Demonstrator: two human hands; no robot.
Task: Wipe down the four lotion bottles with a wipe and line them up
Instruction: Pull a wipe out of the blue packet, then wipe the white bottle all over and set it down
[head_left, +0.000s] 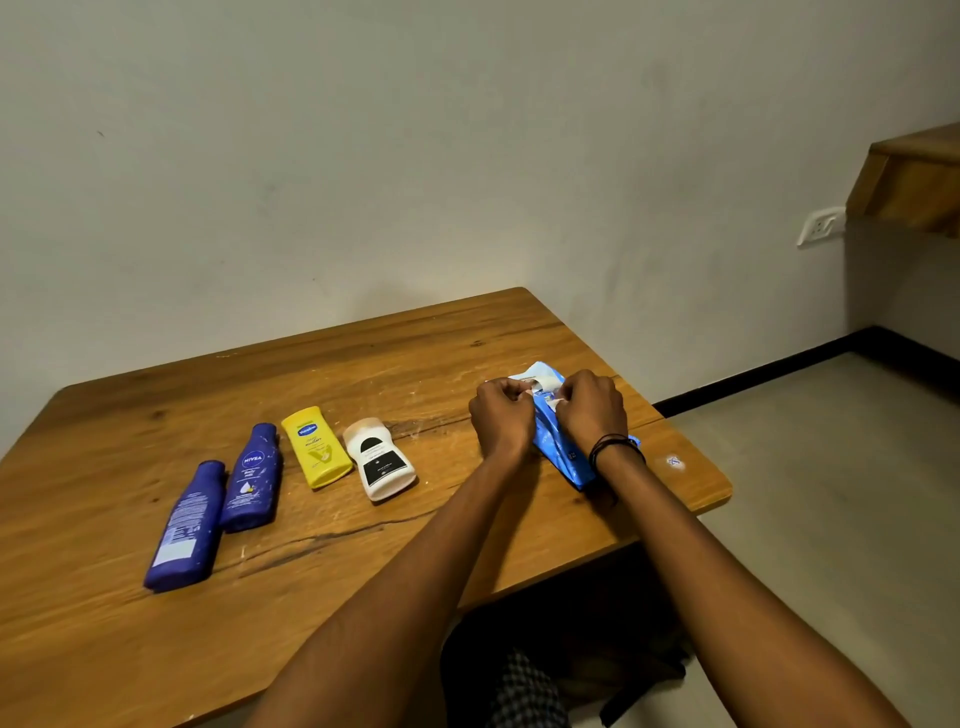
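Four lotion bottles lie flat on the wooden table (363, 545): a large blue bottle (184, 530) at the left, a smaller blue bottle (253, 480) beside it, a yellow bottle (316, 446), and a white bottle with a black label (379, 460). To their right lies a blue wipes pack (558, 447). My left hand (501, 418) and my right hand (592, 410) both pinch the pack's top end, where a bit of white shows between the fingers. A dark band sits on my right wrist.
The table's right edge runs close to the pack, with a small white sticker (674, 461) near the corner. Beyond it is bare floor. A wall socket (821, 226) and a wooden shelf (914, 176) hang on the right wall.
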